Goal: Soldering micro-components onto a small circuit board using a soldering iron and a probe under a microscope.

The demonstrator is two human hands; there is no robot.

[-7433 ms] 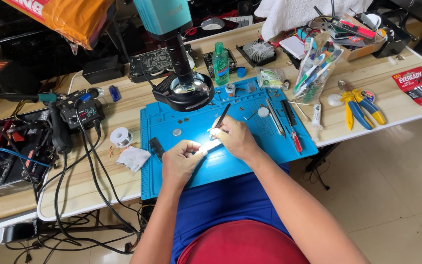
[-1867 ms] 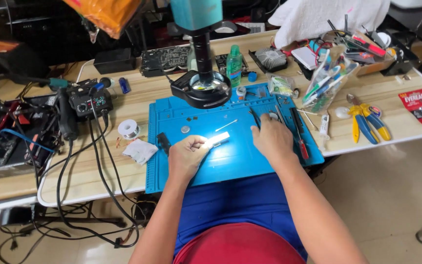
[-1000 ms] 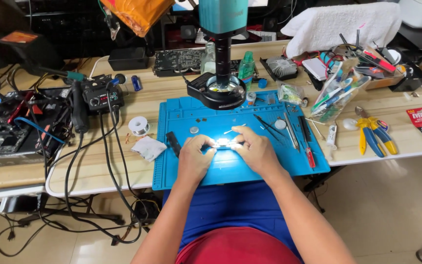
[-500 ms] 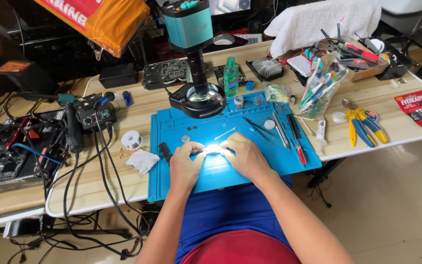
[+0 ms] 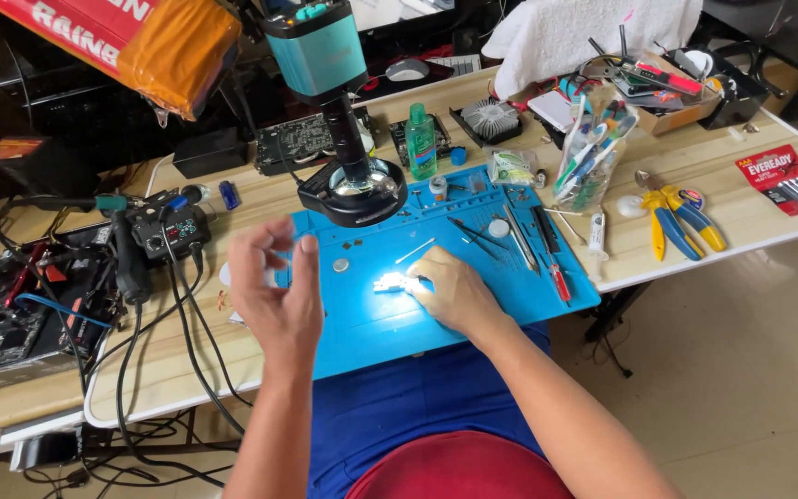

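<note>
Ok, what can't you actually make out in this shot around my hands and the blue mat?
Head view only:
- The small part under the right hand: washed out by lamp glare, and the fingers cover part of it.
- The left hand: raised, fingers slightly blurred; whether it pinches anything is unclear.
- The blue mat near edge: hidden by the right forearm.
- The microscope top: cut off by the frame.
</note>
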